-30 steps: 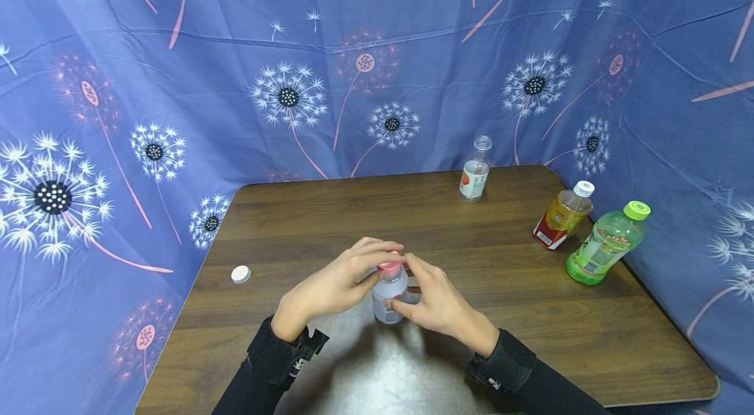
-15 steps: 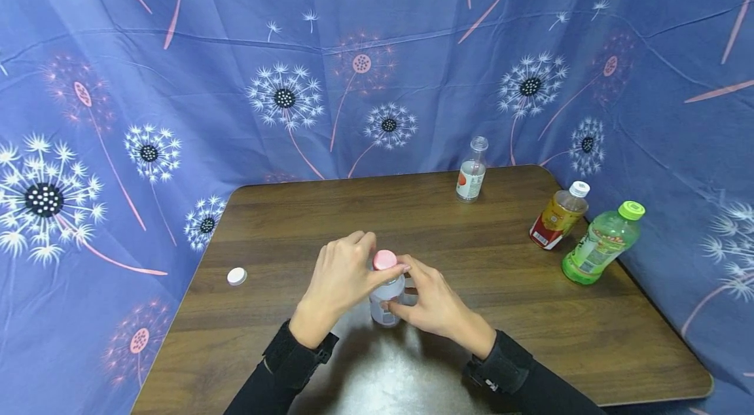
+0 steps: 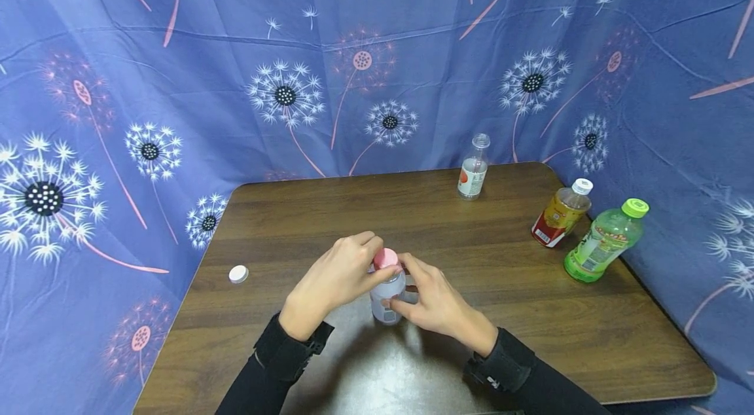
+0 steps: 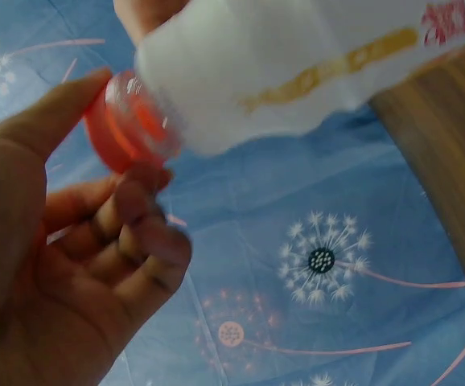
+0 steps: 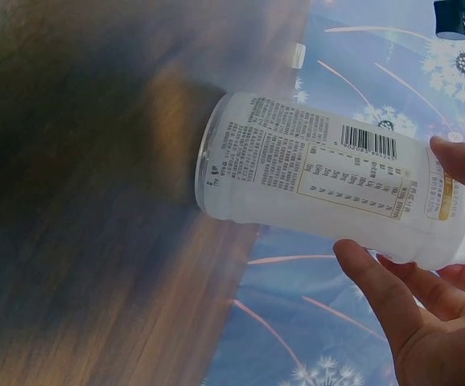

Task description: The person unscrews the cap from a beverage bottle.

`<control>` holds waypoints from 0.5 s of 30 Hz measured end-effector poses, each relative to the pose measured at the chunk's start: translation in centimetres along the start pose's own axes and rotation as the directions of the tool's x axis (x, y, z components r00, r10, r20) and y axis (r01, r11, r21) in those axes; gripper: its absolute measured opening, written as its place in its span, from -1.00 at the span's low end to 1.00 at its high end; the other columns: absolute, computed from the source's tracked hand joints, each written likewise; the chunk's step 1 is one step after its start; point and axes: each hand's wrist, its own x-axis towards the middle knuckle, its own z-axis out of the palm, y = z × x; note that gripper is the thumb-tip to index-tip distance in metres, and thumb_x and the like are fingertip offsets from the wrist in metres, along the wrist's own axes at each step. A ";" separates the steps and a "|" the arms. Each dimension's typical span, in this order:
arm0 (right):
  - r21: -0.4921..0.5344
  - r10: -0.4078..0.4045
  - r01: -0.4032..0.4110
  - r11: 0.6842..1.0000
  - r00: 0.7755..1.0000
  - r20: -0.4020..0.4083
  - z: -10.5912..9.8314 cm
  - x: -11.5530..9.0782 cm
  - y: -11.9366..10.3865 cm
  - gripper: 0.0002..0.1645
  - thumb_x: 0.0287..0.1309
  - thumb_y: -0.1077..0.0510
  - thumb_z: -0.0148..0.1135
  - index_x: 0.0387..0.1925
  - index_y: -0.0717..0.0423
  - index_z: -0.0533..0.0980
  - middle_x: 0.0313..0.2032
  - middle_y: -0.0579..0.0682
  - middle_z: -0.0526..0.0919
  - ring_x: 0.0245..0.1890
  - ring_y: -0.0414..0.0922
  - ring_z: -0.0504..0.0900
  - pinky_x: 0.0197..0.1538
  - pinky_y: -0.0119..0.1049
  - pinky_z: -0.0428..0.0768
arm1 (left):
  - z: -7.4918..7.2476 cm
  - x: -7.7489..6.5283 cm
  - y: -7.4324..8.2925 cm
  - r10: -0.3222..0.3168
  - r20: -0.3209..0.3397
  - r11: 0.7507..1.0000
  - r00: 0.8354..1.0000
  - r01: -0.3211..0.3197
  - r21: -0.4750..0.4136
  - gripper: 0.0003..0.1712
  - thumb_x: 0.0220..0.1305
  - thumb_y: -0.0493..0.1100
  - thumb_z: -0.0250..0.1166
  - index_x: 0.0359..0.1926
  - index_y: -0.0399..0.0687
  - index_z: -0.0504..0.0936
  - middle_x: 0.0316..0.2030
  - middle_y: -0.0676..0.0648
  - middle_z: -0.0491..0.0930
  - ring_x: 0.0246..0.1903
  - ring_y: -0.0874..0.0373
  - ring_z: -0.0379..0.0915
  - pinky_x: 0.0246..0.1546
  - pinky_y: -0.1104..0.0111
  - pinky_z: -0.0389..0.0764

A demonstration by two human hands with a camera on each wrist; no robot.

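Note:
A whitish, translucent plastic bottle with a pink cap stands upright on the table, near its middle. My left hand pinches the cap between thumb and curled fingers, as the left wrist view shows, where the cap looks orange-red. My right hand grips the bottle's upper body from the right, thumb in front and fingers behind. In the right wrist view the bottle turns its printed back label and barcode to the camera. Whether the cap is loose on its neck I cannot tell.
A loose white cap lies at the table's left. An uncapped clear bottle stands at the back. Near the right edge are a white-capped bottle with amber drink and a green bottle. A blue dandelion-print cloth hangs behind.
My left hand has turned on the cap: its fingers lay over the top, and now the top shows with the thumb across the front. My right hand keeps its hold on the bottle.

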 end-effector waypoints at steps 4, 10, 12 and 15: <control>0.002 -0.006 0.006 1.000 1.000 -0.003 -0.1 0.0 0.0 -0.15 0.12 0.09 0.60 0.37 -0.12 0.35 0.12 -0.18 0.63 0.10 -0.11 0.72 0.01 -0.37 0.73 | -0.6 0.2 -0.3 0.085 0.069 0.996 0.994 -0.086 0.004 -0.69 0.37 0.03 0.45 -0.30 -0.08 0.59 -0.41 0.09 0.42 -0.46 0.30 0.31 -0.43 0.51 0.42; -0.026 -0.017 0.017 1.000 1.000 -0.008 -0.1 0.1 -0.1 -0.15 0.13 0.06 0.59 0.38 -0.09 0.35 0.10 -0.20 0.64 0.07 -0.15 0.72 -0.02 -0.32 0.75 | -1.1 0.1 -0.3 0.123 0.130 0.991 0.984 -0.129 0.036 -0.71 0.44 -0.04 0.38 -0.03 -0.17 0.66 -0.21 0.01 0.56 -0.26 0.19 0.49 -0.19 0.38 0.61; -0.037 -0.020 0.020 0.999 1.000 -0.012 -0.1 0.2 -0.1 -0.15 0.12 0.05 0.60 0.38 -0.07 0.36 0.09 -0.19 0.64 0.07 -0.16 0.72 -0.03 -0.29 0.76 | -1.1 0.1 -0.3 0.127 0.136 0.990 0.982 -0.135 0.045 -0.69 0.45 -0.05 0.38 0.02 -0.18 0.66 -0.18 0.01 0.57 -0.22 0.19 0.51 -0.16 0.37 0.62; -0.049 -0.021 0.020 0.999 1.000 -0.014 -0.1 0.2 -0.1 -0.15 0.12 0.04 0.60 0.37 -0.08 0.36 0.09 -0.19 0.64 0.08 -0.17 0.71 -0.03 -0.24 0.77 | -1.1 0.1 -0.2 0.119 0.125 0.992 0.985 -0.124 0.028 -0.76 0.43 -0.07 0.40 -0.05 -0.14 0.67 -0.23 0.03 0.53 -0.29 0.23 0.46 -0.22 0.40 0.59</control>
